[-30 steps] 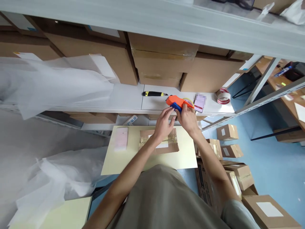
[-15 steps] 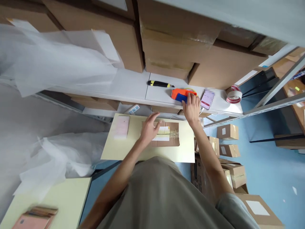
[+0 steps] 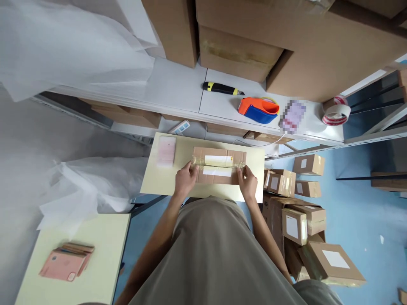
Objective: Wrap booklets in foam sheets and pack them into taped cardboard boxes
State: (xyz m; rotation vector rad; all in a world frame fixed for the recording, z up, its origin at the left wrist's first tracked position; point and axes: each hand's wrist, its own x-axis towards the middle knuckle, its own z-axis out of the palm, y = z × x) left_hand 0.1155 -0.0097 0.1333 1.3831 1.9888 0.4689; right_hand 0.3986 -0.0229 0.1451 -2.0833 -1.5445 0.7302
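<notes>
A small flat cardboard box (image 3: pixel 220 179) lies on the pale yellow table (image 3: pixel 165 182) in front of me. Clear tape runs lengthwise over its middle, across a white label (image 3: pixel 218 171). My left hand (image 3: pixel 185 178) holds the box's left end, thumb on top near the tape. At the right end, my right hand (image 3: pixel 248 183) grips it the same way, fingers curled at the edge. On the shelf above rests an orange and blue tape dispenser (image 3: pixel 259 110), with no hand on it.
On the shelf (image 3: pixel 178 93) are a utility knife (image 3: pixel 222 88), a phone (image 3: pixel 292 116) and a tape roll (image 3: pixel 336 114). A pink wrapped pack (image 3: pixel 166 151) lies left of the box. Labelled cartons (image 3: pixel 332 260) stack on the right. White foam sheeting (image 3: pixel 104 182) hangs at left.
My right hand has left the tape dispenser on the shelf and come down to the box's right end. My left hand has closed on the left end. Tape now spans the box lengthwise.
</notes>
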